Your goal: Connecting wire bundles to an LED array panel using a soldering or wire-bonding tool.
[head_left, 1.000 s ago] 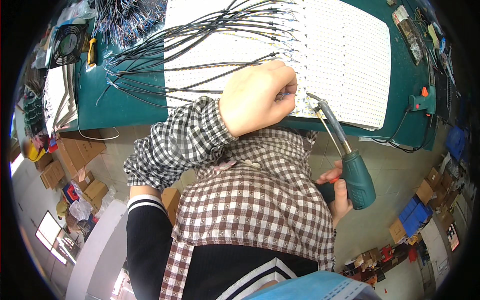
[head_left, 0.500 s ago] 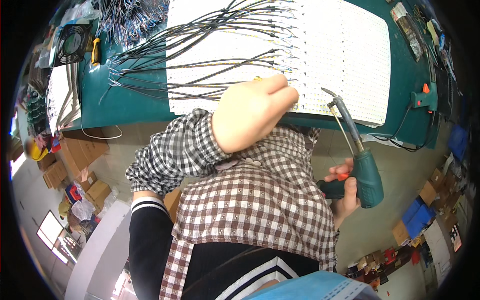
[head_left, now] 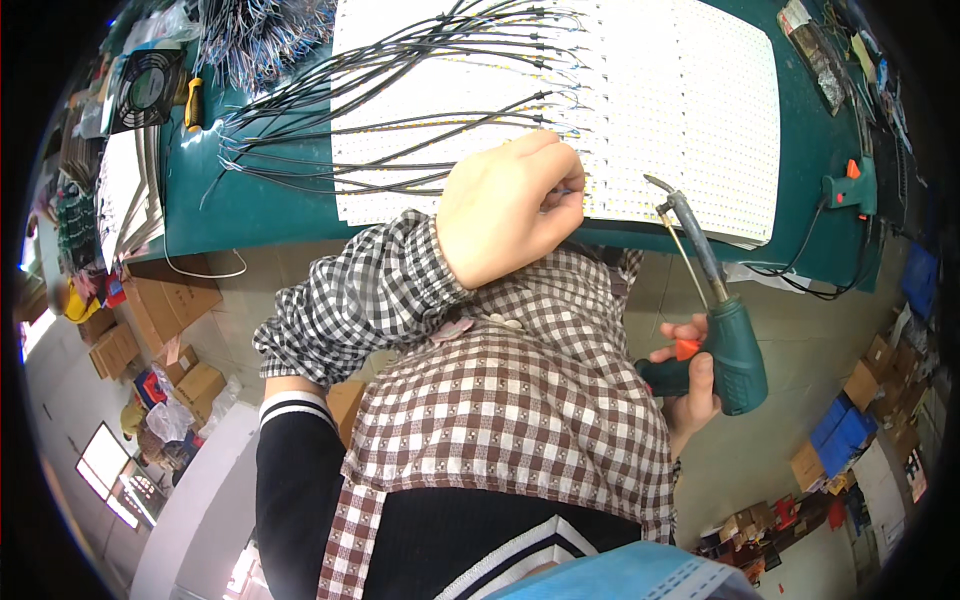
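My left hand (head_left: 510,210), its sleeve black-and-white checked, is over the near edge of a white perforated board sheet (head_left: 715,130). Its fingers are curled together, and the back of the hand hides what they pinch, if anything. Black cables (head_left: 400,125) with thin wire ends run across the sheet, some passing close to this hand. To the right, in front of the table edge, my right hand (head_left: 703,400) is closed around the handle of a green soldering gun (head_left: 740,360) with an orange trigger. Its bent tip points up toward the sheet, apart from it.
On the green table (head_left: 280,215) lie a bundle of wires (head_left: 265,45), a yellow-handled screwdriver (head_left: 193,105) and a black fan (head_left: 146,90). A second green tool (head_left: 850,190) with an orange trigger and a cord is at the right edge. Cardboard boxes (head_left: 170,305) stand on the floor.
My left hand has turned slightly, its knuckles shifting a little left and its fingers curling further in. The right hand and soldering gun have hardly moved.
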The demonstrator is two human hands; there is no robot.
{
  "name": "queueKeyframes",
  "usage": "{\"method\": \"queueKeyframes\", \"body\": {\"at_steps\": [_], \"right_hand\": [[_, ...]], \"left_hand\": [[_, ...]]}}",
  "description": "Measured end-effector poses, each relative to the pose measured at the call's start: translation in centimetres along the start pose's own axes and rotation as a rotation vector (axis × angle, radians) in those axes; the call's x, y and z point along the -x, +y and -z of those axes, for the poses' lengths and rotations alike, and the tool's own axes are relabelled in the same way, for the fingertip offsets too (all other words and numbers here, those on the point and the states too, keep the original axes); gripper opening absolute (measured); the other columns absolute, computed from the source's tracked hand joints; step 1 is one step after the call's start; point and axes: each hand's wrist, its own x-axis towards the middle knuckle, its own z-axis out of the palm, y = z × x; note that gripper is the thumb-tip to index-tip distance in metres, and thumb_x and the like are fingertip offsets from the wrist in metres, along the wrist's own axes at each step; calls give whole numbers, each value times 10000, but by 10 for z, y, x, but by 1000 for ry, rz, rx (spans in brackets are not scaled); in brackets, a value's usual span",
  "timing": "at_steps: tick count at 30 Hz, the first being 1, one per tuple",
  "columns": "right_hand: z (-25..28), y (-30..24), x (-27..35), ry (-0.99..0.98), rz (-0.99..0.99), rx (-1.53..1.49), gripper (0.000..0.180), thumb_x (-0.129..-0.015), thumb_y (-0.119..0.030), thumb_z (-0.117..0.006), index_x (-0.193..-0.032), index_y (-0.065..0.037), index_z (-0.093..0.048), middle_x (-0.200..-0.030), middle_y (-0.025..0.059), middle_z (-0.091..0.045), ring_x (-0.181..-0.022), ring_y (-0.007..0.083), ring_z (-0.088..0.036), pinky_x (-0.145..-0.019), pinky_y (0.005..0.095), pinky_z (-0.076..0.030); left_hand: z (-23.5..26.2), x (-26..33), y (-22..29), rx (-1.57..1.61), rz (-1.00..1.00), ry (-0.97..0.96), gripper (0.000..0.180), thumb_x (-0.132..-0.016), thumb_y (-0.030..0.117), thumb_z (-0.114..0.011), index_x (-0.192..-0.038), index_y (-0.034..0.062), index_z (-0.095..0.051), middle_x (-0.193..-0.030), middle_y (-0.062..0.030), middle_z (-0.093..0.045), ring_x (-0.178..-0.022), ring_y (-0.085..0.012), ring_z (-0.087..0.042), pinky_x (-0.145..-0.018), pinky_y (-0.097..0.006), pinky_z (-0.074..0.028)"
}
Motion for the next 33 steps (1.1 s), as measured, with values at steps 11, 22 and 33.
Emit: {"method": "queueKeyframes", "body": {"at_steps": [11, 22, 33], "right_hand": [[-8, -10, 12, -27, -56, 91, 495, -824, -224, -630, -1154, 115, -487, -914, 158, -605, -807, 269, -630, -612, 340, -548], [-7, -14, 15, -113, -160, 92, 467, -824, -191, -655, -1163, 92, -502, -862, 96, -602, -766, 203, -606, -690, 326, -515], [-12, -16, 15, -88, -179, 91, 455, -813, -180, -655, -1147, 91, -508, -842, 96, -607, -743, 196, -605, -695, 332, -511]], "left_hand": [[-1, 0, 0, -4, 14, -22, 54, -711, 52, -614, -746, 41, -573, -719, -58, -553, -587, -170, -577, -534, -271, -460], [-3, 2, -2, 21, 15, 8, 55, -705, 52, -617, -739, 42, -575, -704, -64, -548, -582, -180, -582, -533, -277, -466], [-6, 5, -1, 48, 46, 21, 79, -705, 106, -614, -730, 64, -552, -705, -69, -559, -643, -254, -583, -564, -346, -468]]}}
